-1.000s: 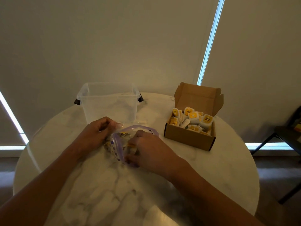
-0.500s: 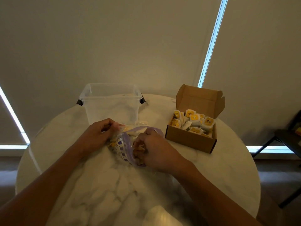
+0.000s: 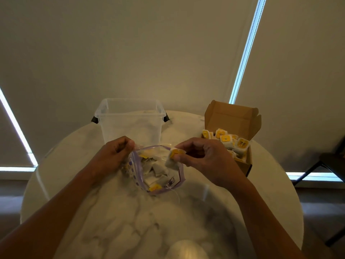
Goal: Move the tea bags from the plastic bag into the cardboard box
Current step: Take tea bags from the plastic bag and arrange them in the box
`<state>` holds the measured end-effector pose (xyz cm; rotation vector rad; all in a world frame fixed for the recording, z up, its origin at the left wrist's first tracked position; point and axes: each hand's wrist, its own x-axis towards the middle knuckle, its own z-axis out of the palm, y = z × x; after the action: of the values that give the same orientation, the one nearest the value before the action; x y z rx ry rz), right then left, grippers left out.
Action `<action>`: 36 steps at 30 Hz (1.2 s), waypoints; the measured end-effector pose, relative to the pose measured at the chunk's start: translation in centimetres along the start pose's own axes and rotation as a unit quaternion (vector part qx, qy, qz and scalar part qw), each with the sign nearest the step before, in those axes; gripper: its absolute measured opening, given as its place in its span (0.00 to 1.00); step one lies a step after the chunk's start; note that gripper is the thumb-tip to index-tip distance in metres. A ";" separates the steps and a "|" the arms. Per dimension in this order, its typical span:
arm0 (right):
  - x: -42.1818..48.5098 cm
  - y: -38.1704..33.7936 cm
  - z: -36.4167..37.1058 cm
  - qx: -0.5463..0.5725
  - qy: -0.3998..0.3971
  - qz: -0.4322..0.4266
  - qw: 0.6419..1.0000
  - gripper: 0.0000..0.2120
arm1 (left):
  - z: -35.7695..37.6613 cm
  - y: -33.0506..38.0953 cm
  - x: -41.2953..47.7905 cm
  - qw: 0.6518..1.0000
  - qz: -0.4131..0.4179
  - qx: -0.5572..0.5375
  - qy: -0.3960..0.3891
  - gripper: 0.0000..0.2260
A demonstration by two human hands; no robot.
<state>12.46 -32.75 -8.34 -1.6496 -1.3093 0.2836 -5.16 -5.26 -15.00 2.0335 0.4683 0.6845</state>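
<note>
A clear plastic bag [image 3: 139, 176] with a purple zip edge lies open on the round marble table [image 3: 130, 221], with several tea bags inside. My left hand [image 3: 112, 156] pinches the bag's left rim. My right hand [image 3: 203, 157] pinches a tea bag [image 3: 172, 159] with a yellow tag, lifted just above the bag's right edge. The open cardboard box [image 3: 246, 165] stands to the right, behind my right hand, with several yellow-tagged tea bags [image 3: 240, 146] piled in it.
An empty clear plastic tub [image 3: 130, 122] stands at the table's back, behind the bag. A dark chair [image 3: 328, 165] sits off the table's right side. A pale rounded object [image 3: 186, 249] shows at the near edge.
My right hand has come up out of the bag, pinching one tea bag, and moved a little to the right. My left hand keeps hold of the bag's rim.
</note>
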 end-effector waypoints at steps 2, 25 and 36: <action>-0.1 0.1 -0.3 0.002 -0.006 0.001 1.000 0.12 | 0.1 -0.3 0.2 1.000 0.002 0.000 -0.003 0.13; 4.2 7.4 -8.1 -0.213 0.200 0.138 0.946 0.09 | 0.0 -1.3 0.8 1.000 -0.013 0.015 0.010 0.12; 5.3 8.3 -7.2 -0.315 0.246 0.090 0.912 0.14 | 0.1 -1.1 0.6 1.000 -0.021 0.018 0.011 0.11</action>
<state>24.55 -31.71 -9.36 -2.1968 -0.8980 -0.4808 -4.68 -4.45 -15.78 2.0465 0.5380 0.6791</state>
